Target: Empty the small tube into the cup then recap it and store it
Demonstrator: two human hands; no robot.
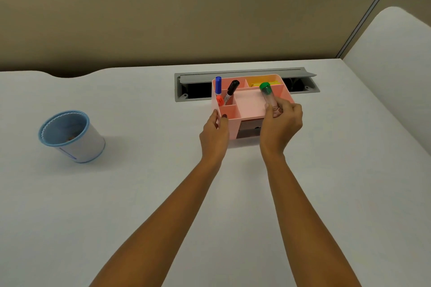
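Note:
A small clear tube (269, 96) with a green cap (265, 86) is held upright-tilted in my right hand (281, 121), above the right side of a pink desk organizer (250, 106). My left hand (214, 131) grips the organizer's front left corner. A white cup with a blue rim (70, 135) stands far to the left on the table, with small brownish bits at its bottom.
Blue, red and black markers (231, 91) stand in the organizer's left compartment; yellow notes (268, 81) lie in its back one. Behind it is a grey cable hatch (245, 77) in the table. A beige partition rises at the back; a white panel stands at right.

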